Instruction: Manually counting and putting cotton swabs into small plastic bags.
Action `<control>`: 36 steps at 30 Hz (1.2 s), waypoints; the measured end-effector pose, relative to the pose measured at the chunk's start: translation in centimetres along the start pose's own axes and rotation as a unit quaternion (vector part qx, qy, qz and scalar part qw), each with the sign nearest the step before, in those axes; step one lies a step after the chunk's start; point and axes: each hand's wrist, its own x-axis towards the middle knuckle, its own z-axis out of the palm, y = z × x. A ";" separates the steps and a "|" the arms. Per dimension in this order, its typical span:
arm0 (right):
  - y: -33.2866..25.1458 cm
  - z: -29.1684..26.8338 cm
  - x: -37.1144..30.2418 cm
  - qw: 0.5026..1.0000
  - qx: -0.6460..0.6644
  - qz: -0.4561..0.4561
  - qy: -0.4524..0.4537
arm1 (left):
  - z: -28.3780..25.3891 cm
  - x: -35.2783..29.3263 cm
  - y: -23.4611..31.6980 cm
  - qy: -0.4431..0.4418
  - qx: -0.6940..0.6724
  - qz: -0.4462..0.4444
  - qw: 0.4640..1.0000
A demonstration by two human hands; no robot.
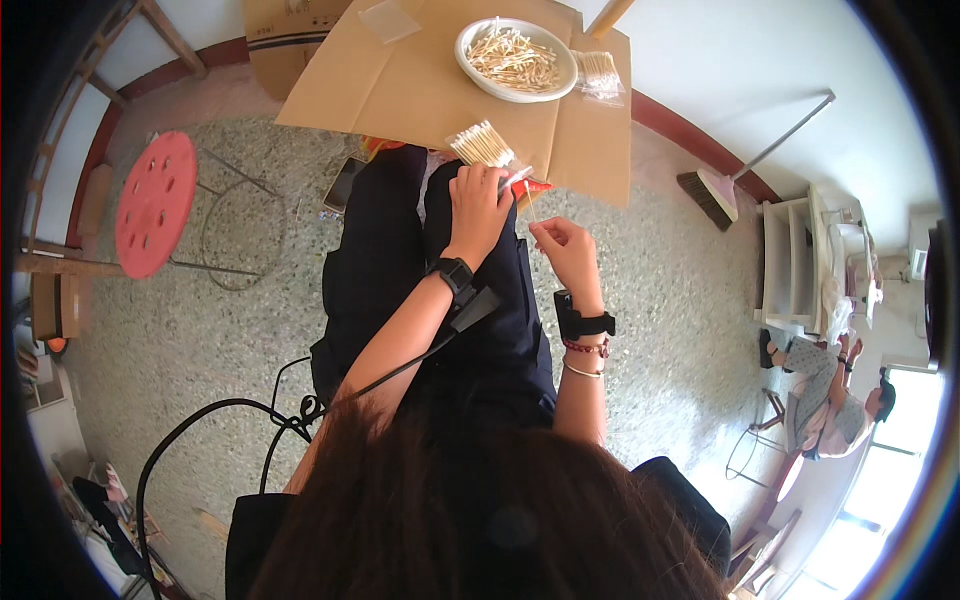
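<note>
My left hand is closed on the open end of a clear plastic bag at the cardboard's near edge. Inside that bag lies a row of cotton swabs, their white tips pointing away from me. Just to the right, my right hand pinches a single cotton swab by its lower end, tilted up toward the bag's mouth. Farther back on the cardboard sheet stands a white bowl heaped with loose cotton swabs.
A filled bag of swabs lies right of the bowl, and a flat clear bag at the far left of the cardboard. A red stool stands left. A broom leans at right. Another person sits far right. Black cables run beside my left arm.
</note>
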 end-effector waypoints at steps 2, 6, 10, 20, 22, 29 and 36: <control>0.7 0.7 0.5 1.000 0.014 0.007 -0.014 | 0.1 0.0 -0.2 0.016 -0.007 0.009 1.000; 1.1 1.7 1.1 1.000 0.017 0.004 -0.021 | 0.0 -0.2 -0.5 0.039 -0.029 0.027 0.998; 0.9 2.4 1.9 0.998 0.042 0.006 -0.037 | -0.2 -0.2 -0.3 0.040 -0.031 0.032 0.998; 1.3 2.8 3.3 0.997 0.042 -0.039 -0.048 | -0.5 -0.2 -0.4 0.026 -0.060 0.054 0.996; 1.4 3.0 3.4 0.996 0.047 -0.040 -0.057 | -0.6 -0.3 -0.6 0.016 -0.075 0.062 0.995; 1.7 3.6 4.2 0.997 0.033 -0.023 -0.070 | -0.4 -0.4 -0.7 0.022 -0.071 0.059 0.995; 1.4 4.0 5.4 0.991 0.086 0.050 -0.085 | -0.4 -0.4 -0.7 0.013 -0.068 0.068 0.995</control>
